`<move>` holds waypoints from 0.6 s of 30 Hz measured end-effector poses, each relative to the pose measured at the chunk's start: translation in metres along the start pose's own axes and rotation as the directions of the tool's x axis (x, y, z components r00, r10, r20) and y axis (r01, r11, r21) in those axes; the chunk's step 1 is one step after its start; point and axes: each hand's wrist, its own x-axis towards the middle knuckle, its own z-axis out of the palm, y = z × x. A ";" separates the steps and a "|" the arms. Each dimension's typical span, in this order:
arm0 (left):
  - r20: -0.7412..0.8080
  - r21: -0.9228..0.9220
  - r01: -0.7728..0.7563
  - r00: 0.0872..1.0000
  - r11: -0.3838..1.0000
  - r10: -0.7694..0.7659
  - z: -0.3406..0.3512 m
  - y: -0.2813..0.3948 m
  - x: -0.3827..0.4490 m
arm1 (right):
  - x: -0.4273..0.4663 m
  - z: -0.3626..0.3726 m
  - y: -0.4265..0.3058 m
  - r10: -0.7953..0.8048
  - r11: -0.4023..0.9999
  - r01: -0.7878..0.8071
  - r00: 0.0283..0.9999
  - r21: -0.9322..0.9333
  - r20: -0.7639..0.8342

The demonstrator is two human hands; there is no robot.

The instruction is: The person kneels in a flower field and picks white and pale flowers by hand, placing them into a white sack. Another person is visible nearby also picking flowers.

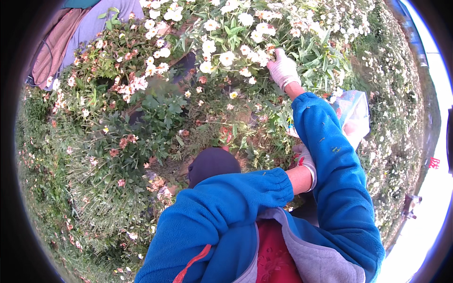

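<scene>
My right hand, in a pale knit glove, reaches into a clump of white flowers. Its thumb and forefinger are beside a faded orange-brown bloom; whether they pinch it cannot be made out. Lower down, my left hand, also gloved, crosses beneath my right forearm, and the sleeve covers part of it. Red shows at its palm side, and its fingertips are hidden. A clear plastic bag with printed colours stands just beyond my right sleeve, close to both arms.
My dark-clad knee is low among the plants. Dark green leafy plants and dried pinkish blooms spread to the left. Another person's grey trouser leg shows at upper left. Dense rows of white flowers run along the right.
</scene>
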 end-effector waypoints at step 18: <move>-0.092 -0.074 -0.012 0.996 0.997 0.006 -0.004 0.006 -0.004 | -0.033 -0.028 -0.006 -0.027 0.843 -0.246 0.869 0.478 0.494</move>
